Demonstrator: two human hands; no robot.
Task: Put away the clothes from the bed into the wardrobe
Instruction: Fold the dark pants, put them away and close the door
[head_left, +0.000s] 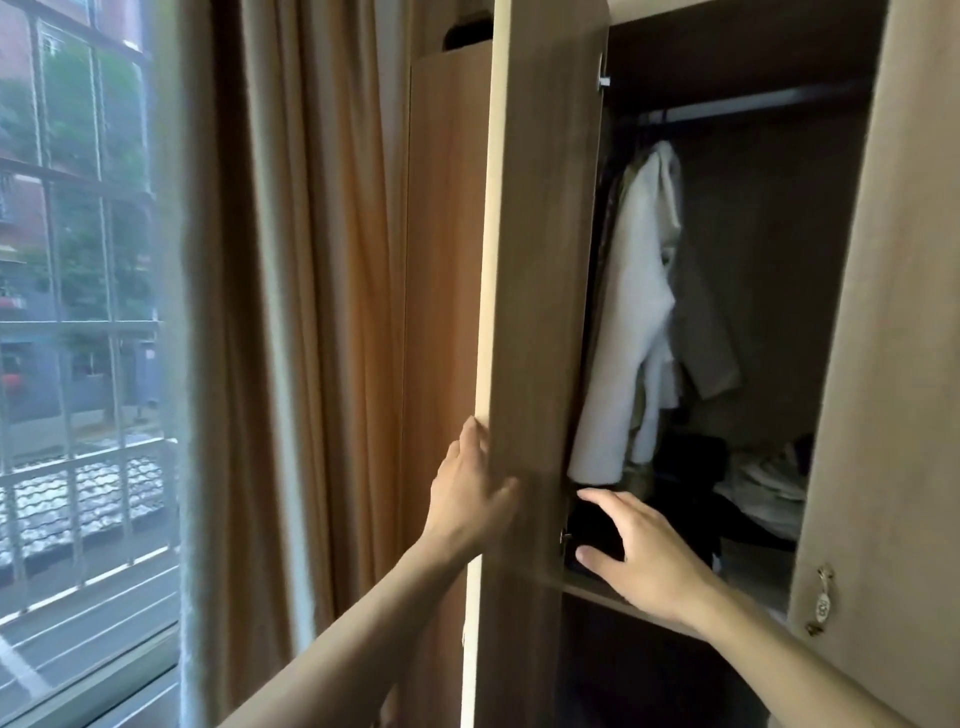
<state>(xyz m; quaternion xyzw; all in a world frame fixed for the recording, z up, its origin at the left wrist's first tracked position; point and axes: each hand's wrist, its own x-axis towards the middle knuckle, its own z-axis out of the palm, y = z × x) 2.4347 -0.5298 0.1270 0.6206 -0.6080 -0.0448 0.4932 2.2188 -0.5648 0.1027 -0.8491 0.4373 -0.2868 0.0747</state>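
Note:
The wardrobe stands open in front of me. My left hand (470, 488) grips the outer edge of its left door (540, 260), thumb on the front face and fingers behind the edge. My right hand (644, 556) reaches inside with fingers spread, just over a dark folded garment (595, 525) on the shelf (597, 592); I cannot tell whether it touches it. A white garment (634, 322) and a greyish one hang from the rail (753, 104). A heap of light and dark clothes (763, 483) lies further right on the shelf. The bed is out of view.
The right wardrobe door (893, 364) stands ajar with a key and tag (823, 597) in its lock. Beige curtains (311, 312) hang close to the left of the wardrobe, beside a barred window (78, 312). A dark compartment (649, 675) lies below the shelf.

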